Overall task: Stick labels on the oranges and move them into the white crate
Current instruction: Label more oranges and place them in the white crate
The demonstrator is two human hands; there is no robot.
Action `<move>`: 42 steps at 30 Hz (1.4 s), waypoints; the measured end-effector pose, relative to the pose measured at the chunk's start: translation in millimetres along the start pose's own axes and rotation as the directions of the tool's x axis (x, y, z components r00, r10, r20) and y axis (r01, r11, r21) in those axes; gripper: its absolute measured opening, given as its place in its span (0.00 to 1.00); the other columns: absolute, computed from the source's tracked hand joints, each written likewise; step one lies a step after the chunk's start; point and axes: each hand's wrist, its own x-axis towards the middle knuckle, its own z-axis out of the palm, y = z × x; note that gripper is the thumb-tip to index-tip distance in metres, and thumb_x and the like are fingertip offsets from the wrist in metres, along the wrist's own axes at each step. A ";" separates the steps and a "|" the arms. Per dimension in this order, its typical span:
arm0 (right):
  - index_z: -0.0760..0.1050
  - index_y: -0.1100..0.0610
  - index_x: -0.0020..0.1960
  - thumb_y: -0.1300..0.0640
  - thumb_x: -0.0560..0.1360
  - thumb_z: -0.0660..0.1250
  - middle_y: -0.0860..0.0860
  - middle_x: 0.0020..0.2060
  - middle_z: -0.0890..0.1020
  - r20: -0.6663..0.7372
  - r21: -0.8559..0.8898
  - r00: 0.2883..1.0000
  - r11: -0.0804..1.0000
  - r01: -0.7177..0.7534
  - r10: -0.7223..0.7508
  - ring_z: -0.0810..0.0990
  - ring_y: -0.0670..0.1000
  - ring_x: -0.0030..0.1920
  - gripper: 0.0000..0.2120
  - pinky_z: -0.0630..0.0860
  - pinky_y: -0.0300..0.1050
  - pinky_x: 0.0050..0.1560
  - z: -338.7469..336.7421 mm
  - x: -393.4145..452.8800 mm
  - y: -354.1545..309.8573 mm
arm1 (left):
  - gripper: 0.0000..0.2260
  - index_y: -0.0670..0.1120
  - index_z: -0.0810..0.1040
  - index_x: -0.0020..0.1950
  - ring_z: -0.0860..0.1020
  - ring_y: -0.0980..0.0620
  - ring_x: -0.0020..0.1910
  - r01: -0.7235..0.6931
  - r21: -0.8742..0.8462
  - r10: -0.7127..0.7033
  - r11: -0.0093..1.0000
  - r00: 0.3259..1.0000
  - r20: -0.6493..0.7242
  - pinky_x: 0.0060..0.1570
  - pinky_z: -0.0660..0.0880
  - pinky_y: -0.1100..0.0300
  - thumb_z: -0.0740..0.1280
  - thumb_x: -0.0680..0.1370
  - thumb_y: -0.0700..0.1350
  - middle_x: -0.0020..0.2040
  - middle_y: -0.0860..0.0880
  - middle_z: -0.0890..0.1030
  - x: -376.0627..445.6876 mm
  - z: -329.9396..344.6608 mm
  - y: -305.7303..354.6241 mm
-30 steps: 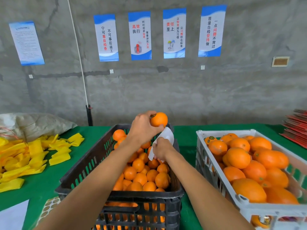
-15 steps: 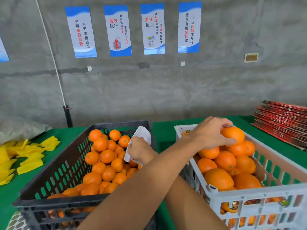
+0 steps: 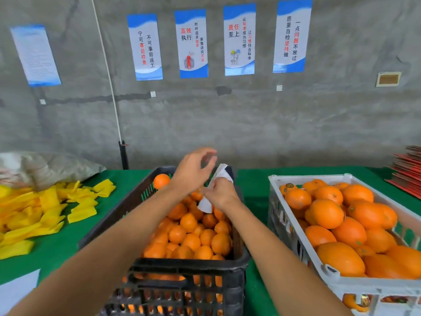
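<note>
My right hand (image 3: 222, 193) grips the white label sheet (image 3: 213, 190) above the black crate (image 3: 182, 267), tilted up so its top edge faces my other hand. My left hand (image 3: 192, 171) hovers just above that edge, thumb and forefinger curved toward each other as if to peel off a label; it holds no fruit, and whether a sticker is already on a fingertip I cannot tell. Below, the unlabelled oranges (image 3: 193, 236) fill the black crate, close for picking. The white crate (image 3: 319, 267) stands just beside it on the green table (image 3: 252, 183), heaped with finished oranges, one showing a label (image 3: 289, 185).
</note>
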 end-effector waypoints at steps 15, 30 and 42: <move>0.73 0.54 0.63 0.62 0.78 0.67 0.48 0.53 0.83 -0.012 0.432 0.996 0.898 0.081 -0.084 0.83 0.47 0.51 0.14 0.82 0.42 0.45 2.8 -2.1 -4.0 | 0.30 0.46 0.79 0.66 0.84 0.39 0.57 0.772 -0.401 -0.431 0.494 0.618 0.658 0.62 0.78 0.41 0.68 0.76 0.68 0.58 0.43 0.85 -49.7 -17.1 -87.7; 0.82 0.54 0.58 0.51 0.81 0.68 0.51 0.50 0.86 0.014 0.398 0.994 0.912 0.096 -0.110 0.86 0.49 0.46 0.09 0.79 0.38 0.38 5.6 0.9 1.0 | 0.12 0.51 0.86 0.58 0.78 0.62 0.61 0.223 -0.303 -0.162 0.927 0.963 0.215 0.59 0.76 0.61 0.77 0.75 0.47 0.63 0.55 0.81 -51.6 -23.5 -64.3; 0.79 0.54 0.59 0.50 0.84 0.63 0.50 0.52 0.84 0.066 0.301 0.984 0.943 0.140 -0.167 0.84 0.47 0.50 0.10 0.83 0.40 0.45 11.8 2.3 0.4 | 0.07 0.49 0.87 0.55 0.87 0.53 0.47 0.417 -0.328 -0.333 0.848 0.900 0.283 0.47 0.84 0.54 0.70 0.81 0.47 0.48 0.53 0.88 -52.1 -23.2 -72.1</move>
